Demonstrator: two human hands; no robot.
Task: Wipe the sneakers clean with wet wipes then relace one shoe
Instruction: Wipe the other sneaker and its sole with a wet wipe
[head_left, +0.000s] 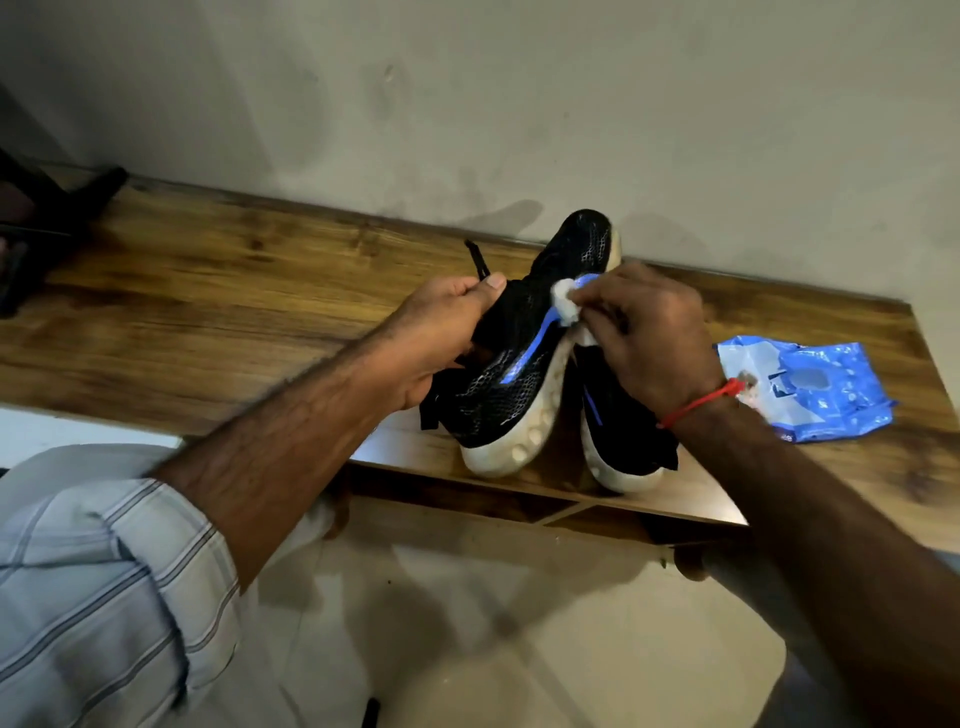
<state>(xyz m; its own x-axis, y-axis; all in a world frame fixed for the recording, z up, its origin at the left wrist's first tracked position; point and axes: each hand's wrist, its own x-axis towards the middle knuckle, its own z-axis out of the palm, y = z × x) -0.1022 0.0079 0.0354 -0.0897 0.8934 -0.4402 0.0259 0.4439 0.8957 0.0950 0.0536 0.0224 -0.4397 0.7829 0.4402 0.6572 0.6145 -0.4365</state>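
Observation:
A black mesh sneaker (524, 364) with a blue stripe and a white sole is tilted up on its heel over the wooden table (234, 291), toe pointing to the wall. My left hand (441, 332) grips it at the tongue and collar; a black lace end (475, 257) sticks up above my thumb. My right hand (649, 338) pinches a crumpled white wet wipe (566, 304) against the sneaker's side near the blue stripe. A second black sneaker (621, 447) lies on the table under my right wrist, partly hidden.
A blue wet-wipe pack (821, 389) lies on the table to the right of the shoes. The wall runs close behind the table. A dark object (47, 218) sits at the table's far left. Below the front edge is a pale tiled floor (467, 623).

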